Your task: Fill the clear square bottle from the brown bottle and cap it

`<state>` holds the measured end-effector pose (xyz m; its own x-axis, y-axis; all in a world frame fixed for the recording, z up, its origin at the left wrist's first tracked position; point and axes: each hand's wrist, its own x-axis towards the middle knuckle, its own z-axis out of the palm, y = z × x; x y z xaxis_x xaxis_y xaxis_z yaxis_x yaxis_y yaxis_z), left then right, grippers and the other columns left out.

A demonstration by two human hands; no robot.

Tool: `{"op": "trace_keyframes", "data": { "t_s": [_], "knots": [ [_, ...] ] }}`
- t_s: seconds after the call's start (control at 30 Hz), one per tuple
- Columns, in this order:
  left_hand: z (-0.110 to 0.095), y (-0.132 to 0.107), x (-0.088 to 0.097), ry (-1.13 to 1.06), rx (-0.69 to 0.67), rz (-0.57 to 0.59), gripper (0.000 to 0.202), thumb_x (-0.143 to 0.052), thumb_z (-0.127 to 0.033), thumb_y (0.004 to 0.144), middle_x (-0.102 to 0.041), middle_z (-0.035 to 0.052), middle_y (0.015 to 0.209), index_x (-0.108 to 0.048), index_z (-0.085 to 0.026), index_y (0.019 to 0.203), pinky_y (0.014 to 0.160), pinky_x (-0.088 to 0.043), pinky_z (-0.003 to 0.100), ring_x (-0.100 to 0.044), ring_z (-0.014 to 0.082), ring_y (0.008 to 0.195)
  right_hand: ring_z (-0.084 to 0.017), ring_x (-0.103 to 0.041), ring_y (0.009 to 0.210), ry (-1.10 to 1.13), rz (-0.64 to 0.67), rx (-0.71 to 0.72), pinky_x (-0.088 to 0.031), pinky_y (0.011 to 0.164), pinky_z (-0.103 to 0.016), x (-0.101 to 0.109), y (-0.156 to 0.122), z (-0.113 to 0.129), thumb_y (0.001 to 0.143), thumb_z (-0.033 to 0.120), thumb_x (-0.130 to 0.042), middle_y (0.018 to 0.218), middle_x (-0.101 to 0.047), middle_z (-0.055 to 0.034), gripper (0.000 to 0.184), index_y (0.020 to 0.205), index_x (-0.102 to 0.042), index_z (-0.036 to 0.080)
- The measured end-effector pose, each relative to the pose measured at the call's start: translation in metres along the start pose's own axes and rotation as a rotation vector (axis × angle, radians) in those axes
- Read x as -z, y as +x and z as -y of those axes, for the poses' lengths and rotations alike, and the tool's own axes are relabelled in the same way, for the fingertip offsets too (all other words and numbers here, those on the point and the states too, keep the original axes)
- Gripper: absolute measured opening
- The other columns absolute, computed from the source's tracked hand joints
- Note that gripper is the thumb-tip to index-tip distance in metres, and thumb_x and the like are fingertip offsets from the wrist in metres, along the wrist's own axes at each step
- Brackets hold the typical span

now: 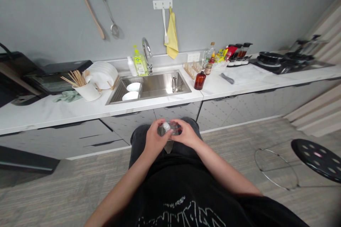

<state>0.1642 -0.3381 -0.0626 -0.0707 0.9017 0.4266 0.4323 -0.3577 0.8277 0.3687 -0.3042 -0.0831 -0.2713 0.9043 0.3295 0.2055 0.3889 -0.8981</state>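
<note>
Both grips are clenched: my left grip (156,138) and right grip (187,134) pinch a small clear plastic package (172,128) between them, over my dark trousers (140,141). Even pressure from both sides keeps it steady.

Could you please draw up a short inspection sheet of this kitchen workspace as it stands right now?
Surface: white marble-look countertop with a steel sink; the hands are off it, above the lap.
Job's things: small clear container with a white part.
Clutter: white bowls in the sink, white cup of chopsticks, amber bottle.
Grippers: left hand and right hand both hold the container.
Cables: nothing seen.
Surroundings: stove, black stool, grey wall.
</note>
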Motion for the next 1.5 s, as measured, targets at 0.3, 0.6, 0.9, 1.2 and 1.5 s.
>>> {"op": "trace_keyframes", "data": {
  "t_s": [0.3,0.6,0.9,1.2,1.5],
  "knots": [
    [0.024,-0.001,-0.01,-0.209,0.035,-0.018,0.051,-0.09,-0.04,0.089,-0.08,0.0141,0.136,-0.07,-0.024,0.133,0.121,-0.06,0.053,-0.079,0.0322,0.131,-0.033,-0.083,0.12,0.027,-0.012,-0.055,-0.068,0.089,-0.041,-0.005,0.0,0.0,0.073,0.038,-0.104,0.14,-0.085,-0.0134,0.073,0.14,-0.079,0.025],
    [0.027,0.01,0.001,-0.429,0.008,0.108,0.074,-0.094,-0.053,0.088,-0.078,0.0164,0.14,-0.058,-0.025,0.146,0.119,-0.061,0.051,-0.077,0.0322,0.134,-0.032,-0.083,0.119,0.151,0.003,-0.095,-0.07,0.089,-0.042,-0.012,0.0,0.001,0.069,0.043,-0.108,0.136,-0.085,-0.0126,0.078,0.14,-0.078,0.026],
    [0.023,0.017,0.0,-0.606,0.053,0.207,0.084,-0.092,-0.057,0.092,-0.076,0.018,0.153,-0.052,-0.028,0.161,0.123,-0.059,0.054,-0.076,0.0348,0.143,-0.032,-0.083,0.122,0.229,-0.026,-0.11,-0.07,0.091,-0.041,-0.013,0.002,0.004,0.07,0.045,-0.108,0.138,-0.085,-0.0109,0.076,0.138,-0.078,0.029],
    [0.019,0.014,-0.004,-0.526,0.112,0.154,0.069,-0.085,-0.059,0.1,-0.084,0.0143,0.133,-0.055,-0.027,0.154,0.12,-0.061,0.054,-0.082,0.0325,0.13,-0.033,-0.082,0.125,0.27,-0.046,-0.12,-0.07,0.092,-0.042,-0.014,0.002,0.001,0.069,0.048,-0.108,0.14,-0.084,-0.0117,0.08,0.14,-0.076,0.028],
    [0.025,0.013,-0.014,-0.592,0.094,0.087,0.066,-0.09,-0.055,0.096,-0.082,0.0102,0.125,-0.059,-0.027,0.148,0.114,-0.062,0.05,-0.081,0.0312,0.122,-0.033,-0.081,0.125,0.311,-0.051,-0.127,-0.069,0.09,-0.04,-0.019,0.002,-0.001,0.067,0.044,-0.109,0.138,-0.084,-0.012,0.08,0.137,-0.077,0.027]
  ]
}}
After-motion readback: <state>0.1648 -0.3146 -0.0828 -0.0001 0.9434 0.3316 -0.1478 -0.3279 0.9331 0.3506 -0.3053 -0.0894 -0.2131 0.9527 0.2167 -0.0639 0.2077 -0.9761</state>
